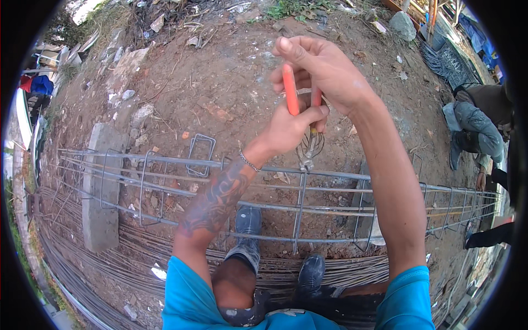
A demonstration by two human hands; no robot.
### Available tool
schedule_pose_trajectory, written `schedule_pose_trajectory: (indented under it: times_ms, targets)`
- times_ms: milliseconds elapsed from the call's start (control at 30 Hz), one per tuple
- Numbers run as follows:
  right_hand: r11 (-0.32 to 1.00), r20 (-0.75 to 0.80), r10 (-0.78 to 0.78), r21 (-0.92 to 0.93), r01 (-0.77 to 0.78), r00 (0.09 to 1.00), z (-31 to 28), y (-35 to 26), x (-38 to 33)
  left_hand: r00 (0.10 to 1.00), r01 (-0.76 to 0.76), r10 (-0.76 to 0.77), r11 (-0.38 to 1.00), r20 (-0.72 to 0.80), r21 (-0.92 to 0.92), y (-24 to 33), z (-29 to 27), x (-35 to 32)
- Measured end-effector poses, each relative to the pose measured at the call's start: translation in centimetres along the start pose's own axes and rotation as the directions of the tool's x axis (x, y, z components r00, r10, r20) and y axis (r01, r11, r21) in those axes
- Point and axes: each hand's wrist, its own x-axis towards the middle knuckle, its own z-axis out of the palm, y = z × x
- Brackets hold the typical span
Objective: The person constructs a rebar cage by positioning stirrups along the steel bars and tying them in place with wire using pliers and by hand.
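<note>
Head view: I see the right hand up top, fingers closed round the orange handles of the pliers. The left hand sits just beneath, fingers curled on the same pliers lower down. The plier tip bites a wire tie on the top bar of the rebar cage, which lies across the dirt ground. Boots stand under the cage's near edge, and a concrete block props its left end.

A concrete block lies well left of the hands, under the cage's end. Loose rods (a long bundle) run below. A rock sits upper right; another person crouches far right.
</note>
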Motion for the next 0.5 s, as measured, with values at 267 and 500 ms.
schedule_pose_trajectory:
  times_ms: [267, 500]
  targets:
    - [0.986, -0.222, -0.054, -0.168, 0.016, 0.974, -1.0, 1.3, -0.9, 0.989, 0.075, 0.045, 0.663, -0.139, 0.745, 2.9, 0.2, -1.9]
    - [0.957, 0.122, 0.007, 0.287, -0.042, 0.992, -1.6, 1.6, -1.1, 0.962, 0.24, -0.211, 0.955, 0.173, -0.172, 0.1, 0.6, -0.3]
